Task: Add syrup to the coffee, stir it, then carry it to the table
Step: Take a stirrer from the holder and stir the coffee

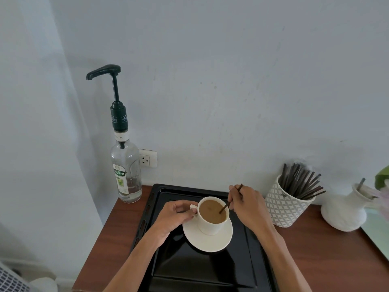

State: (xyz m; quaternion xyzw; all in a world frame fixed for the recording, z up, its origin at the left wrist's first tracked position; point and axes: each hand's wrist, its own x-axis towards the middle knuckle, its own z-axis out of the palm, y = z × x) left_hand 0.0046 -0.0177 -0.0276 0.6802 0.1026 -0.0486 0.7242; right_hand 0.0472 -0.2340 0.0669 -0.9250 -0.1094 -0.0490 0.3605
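Observation:
A white cup (pixel 210 225) full of milky coffee (pixel 212 211) stands on a white saucer (pixel 207 241) on a black tray (pixel 189 268). My left hand (pixel 174 216) pinches the cup's handle on its left side. My right hand (pixel 248 204) holds a thin dark stir stick (pixel 226 205) whose lower end dips into the coffee near the right rim. A clear syrup bottle (pixel 126 171) with a dark pump head stands at the back left corner of the wooden counter, nearly empty.
A patterned white pot (pixel 284 209) full of several dark stir sticks stands right of the tray. A white vase (pixel 345 213) with flowers stands at the far right. A wall socket (pixel 148 158) is behind the bottle. The counter's left edge drops off beside the tray.

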